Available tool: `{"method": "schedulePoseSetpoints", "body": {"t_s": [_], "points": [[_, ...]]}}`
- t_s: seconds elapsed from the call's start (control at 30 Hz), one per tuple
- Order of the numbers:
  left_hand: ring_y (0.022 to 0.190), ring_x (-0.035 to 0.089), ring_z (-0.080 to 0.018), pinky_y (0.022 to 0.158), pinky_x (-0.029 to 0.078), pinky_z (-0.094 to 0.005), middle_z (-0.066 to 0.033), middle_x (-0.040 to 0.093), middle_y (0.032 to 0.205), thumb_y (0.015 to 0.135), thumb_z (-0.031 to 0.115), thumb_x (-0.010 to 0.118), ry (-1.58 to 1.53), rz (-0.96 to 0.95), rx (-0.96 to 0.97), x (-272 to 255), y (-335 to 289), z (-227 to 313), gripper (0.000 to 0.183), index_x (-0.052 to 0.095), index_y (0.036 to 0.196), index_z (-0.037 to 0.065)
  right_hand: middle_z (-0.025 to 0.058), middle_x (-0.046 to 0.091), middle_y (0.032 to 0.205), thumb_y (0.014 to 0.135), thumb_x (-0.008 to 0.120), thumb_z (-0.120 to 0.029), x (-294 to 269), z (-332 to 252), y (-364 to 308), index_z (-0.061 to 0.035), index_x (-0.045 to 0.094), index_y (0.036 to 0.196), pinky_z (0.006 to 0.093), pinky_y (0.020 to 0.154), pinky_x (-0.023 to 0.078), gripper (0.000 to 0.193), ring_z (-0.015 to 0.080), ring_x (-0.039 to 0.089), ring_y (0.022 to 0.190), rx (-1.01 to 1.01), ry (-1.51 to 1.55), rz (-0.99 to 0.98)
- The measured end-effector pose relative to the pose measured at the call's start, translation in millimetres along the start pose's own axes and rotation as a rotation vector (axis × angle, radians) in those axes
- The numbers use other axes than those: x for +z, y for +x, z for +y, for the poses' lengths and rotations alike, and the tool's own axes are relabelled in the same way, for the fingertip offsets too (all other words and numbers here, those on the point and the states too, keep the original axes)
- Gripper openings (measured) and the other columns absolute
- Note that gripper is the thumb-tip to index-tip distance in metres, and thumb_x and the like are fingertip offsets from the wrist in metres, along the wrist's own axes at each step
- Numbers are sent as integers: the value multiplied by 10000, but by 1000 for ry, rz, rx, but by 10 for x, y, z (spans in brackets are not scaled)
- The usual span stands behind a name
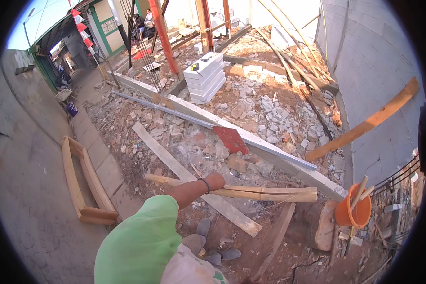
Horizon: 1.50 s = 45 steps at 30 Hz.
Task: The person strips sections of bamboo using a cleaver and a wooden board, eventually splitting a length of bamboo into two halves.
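Observation:
My left arm, in a light green sleeve with a dark band at the wrist, reaches across the middle of the view. My left hand (215,181) is closed around a long tan wooden pole (274,193), split along its length. The pole lies crosswise over a flat grey-brown plank (234,216) on the rubble ground. Under the pole's right end, a narrower board (278,234) slants down to the lower edge. A dark shape is cut off there, too little to make out. My right hand does not show.
A low concrete beam with a metal channel (284,155) runs diagonally ahead, a red plate (230,140) against it. White blocks (206,80) are stacked beyond. An orange bucket (344,213) holding handles stands right, below a leaning plank (364,123). A wooden frame (97,213) lies left.

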<state>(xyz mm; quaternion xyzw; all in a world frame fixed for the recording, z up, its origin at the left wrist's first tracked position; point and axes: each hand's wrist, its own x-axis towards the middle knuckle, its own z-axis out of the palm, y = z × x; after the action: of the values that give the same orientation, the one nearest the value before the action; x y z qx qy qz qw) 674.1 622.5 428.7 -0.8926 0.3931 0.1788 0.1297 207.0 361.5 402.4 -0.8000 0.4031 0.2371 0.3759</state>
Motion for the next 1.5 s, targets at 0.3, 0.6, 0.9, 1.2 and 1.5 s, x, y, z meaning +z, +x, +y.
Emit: {"method": "schedulePoseSetpoints", "body": {"t_s": [0.3,0.6,0.9,1.2,1.5], "points": [[832,687,-278,718,541,-408,-104,708,875,839,218,546,-91,-55,-100,213,147,-336,218,738,873,121,163,661,917,697,633,-85,115,-1022,-316,52,602,1048,336,772,497,378,230,650,844,-117,332,259],[864,674,-309,781,528,-424,-158,692,904,817,173,519,-174,10,-57,-135,292,-625,225,717,854,72,291,524,1209,766,703,-192,-925,-3368,-195,45,372,1325,433,905,443,691,364,559,1103,-766,319,476],[817,676,-334,719,544,-424,-177,689,879,792,172,559,-141,92,81,-678,573,-587,197,714,838,61,294,614,957,782,659,-197,-671,-2941,660,39,407,1212,456,819,489,551,441,608,924,-517,-212,263],[887,672,-323,781,531,-421,-177,689,921,808,169,569,-130,15,54,-271,698,-671,196,703,879,45,292,639,936,777,653,-220,-609,-3531,225,27,417,1214,490,721,498,555,442,633,851,-508,161,187],[846,666,-345,754,529,-427,-201,679,880,785,133,564,-120,93,111,-809,594,-826,171,693,840,35,285,635,923,773,673,-215,-362,-2880,780,61,437,1161,496,730,507,532,430,642,817,-513,-316,294]]}}
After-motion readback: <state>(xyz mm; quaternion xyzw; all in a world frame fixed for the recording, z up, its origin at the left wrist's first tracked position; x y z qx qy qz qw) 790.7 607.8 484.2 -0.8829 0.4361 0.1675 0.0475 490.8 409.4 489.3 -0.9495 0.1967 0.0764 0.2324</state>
